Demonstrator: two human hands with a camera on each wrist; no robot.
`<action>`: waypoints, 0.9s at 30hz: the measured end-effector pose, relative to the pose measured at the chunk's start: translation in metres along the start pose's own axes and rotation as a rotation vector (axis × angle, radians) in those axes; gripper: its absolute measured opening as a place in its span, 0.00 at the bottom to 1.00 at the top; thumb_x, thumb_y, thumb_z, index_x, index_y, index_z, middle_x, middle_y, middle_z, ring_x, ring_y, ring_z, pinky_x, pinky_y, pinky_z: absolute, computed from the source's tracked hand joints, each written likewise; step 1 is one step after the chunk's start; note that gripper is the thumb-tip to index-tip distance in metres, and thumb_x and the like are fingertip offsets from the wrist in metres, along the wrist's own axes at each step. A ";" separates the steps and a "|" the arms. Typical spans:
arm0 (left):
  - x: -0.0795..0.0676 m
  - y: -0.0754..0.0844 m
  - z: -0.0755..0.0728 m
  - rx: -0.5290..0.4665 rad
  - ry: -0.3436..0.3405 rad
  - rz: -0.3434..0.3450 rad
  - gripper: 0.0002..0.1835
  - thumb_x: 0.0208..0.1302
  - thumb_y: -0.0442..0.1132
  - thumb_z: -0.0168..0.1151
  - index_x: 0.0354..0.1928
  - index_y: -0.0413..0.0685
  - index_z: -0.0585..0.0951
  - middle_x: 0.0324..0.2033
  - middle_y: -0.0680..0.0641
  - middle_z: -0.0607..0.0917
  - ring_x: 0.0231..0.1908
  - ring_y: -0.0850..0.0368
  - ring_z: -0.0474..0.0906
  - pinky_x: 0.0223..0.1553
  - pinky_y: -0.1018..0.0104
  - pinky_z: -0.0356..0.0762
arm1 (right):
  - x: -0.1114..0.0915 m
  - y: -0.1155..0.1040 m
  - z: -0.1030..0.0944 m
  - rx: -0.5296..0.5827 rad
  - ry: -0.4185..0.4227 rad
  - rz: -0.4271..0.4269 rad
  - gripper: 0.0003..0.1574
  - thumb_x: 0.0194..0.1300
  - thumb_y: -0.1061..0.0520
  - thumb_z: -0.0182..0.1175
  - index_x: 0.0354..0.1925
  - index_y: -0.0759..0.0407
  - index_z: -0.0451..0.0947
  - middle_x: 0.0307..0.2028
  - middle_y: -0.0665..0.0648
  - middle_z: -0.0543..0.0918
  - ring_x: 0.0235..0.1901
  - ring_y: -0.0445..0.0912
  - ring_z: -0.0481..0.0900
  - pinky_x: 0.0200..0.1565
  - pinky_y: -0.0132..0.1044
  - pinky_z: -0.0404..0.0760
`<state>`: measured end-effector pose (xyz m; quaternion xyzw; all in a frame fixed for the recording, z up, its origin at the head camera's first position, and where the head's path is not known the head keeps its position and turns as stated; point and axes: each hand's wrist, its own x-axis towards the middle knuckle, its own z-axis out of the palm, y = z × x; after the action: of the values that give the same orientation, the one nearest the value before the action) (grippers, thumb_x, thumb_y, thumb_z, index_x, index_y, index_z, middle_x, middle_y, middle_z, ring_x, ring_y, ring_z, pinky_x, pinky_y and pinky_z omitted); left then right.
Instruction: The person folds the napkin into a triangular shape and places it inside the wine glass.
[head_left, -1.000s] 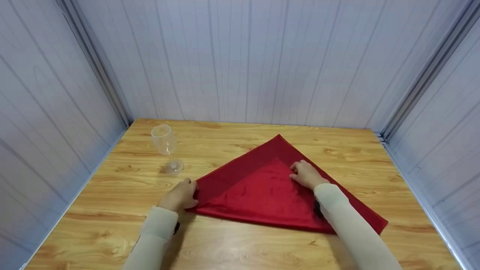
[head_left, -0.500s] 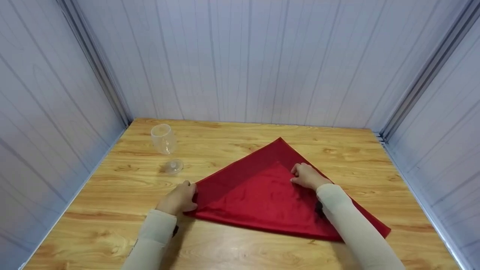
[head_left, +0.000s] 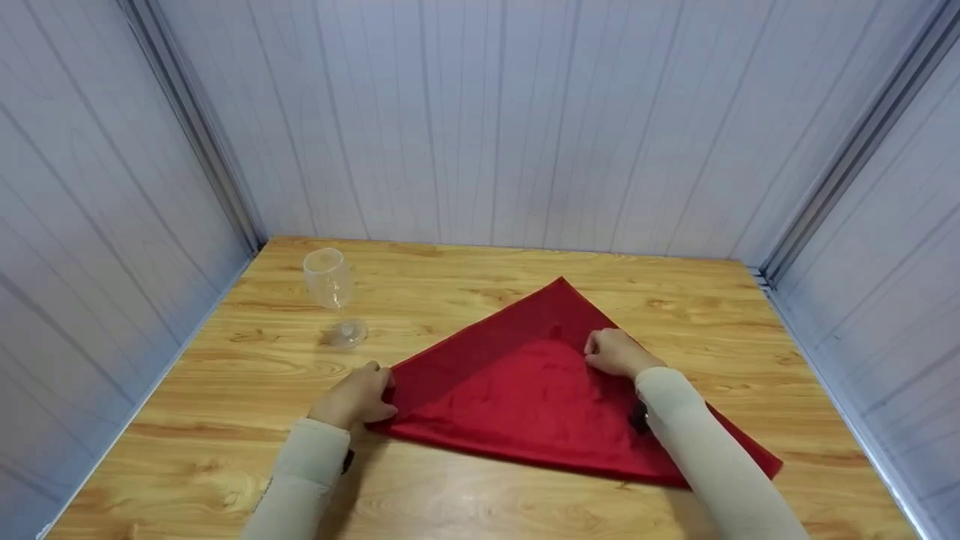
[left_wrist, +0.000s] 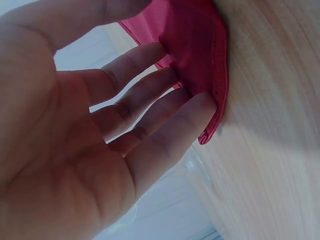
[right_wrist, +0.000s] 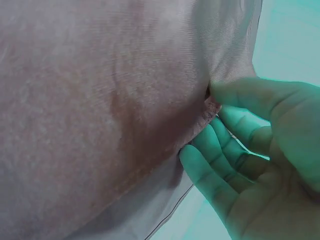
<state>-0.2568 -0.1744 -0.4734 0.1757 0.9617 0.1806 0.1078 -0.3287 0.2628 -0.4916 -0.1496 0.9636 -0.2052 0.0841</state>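
A red satiny cloth (head_left: 495, 420) lies folded on the table, its shiny upper layer over a darker lower one that ends in a far point. My right hand (head_left: 616, 352) pinches the slanting edge of the upper layer between thumb and fingers; in the right wrist view the hand (right_wrist: 240, 145) has that layer's hem (right_wrist: 212, 107) at its fingertips. At the cloth's left corner rests my left hand (head_left: 354, 397). Its fingers (left_wrist: 170, 130) stretch out lightly bent onto the corner in the left wrist view, thumb spread apart from them.
Beyond my left hand a clear stemmed glass (head_left: 330, 289) stands upright. The wood-grain table (head_left: 225, 420) is enclosed by pale panel walls (head_left: 480, 120) at the back and both sides.
The cloth has slid slightly toward me, far point and near edge alike. My right hand has come a little nearer, and the upper layer's tip is now drawn back. The left hand stays nearly still.
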 end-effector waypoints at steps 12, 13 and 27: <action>0.006 0.000 -0.002 0.049 -0.001 0.004 0.11 0.64 0.38 0.68 0.40 0.35 0.81 0.36 0.42 0.78 0.39 0.44 0.78 0.48 0.49 0.77 | 0.007 -0.002 -0.007 0.046 0.149 0.022 0.05 0.68 0.61 0.56 0.34 0.61 0.76 0.31 0.55 0.79 0.31 0.48 0.74 0.40 0.45 0.75; 0.006 0.000 -0.002 0.055 0.006 0.008 0.11 0.64 0.38 0.67 0.39 0.35 0.82 0.35 0.42 0.78 0.39 0.44 0.78 0.47 0.49 0.77 | 0.008 -0.002 -0.007 0.061 0.169 0.028 0.05 0.69 0.61 0.56 0.35 0.61 0.77 0.31 0.56 0.79 0.31 0.49 0.75 0.40 0.46 0.75; 0.006 0.000 0.002 0.075 0.071 0.022 0.09 0.65 0.39 0.65 0.31 0.40 0.82 0.32 0.44 0.79 0.36 0.45 0.78 0.44 0.49 0.77 | 0.015 0.016 -0.009 0.115 0.408 0.136 0.10 0.70 0.59 0.56 0.41 0.66 0.80 0.35 0.62 0.82 0.36 0.54 0.79 0.42 0.50 0.77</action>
<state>-0.2623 -0.1717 -0.4759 0.1836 0.9690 0.1518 0.0647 -0.3491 0.2753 -0.4922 -0.0347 0.9552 -0.2796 -0.0904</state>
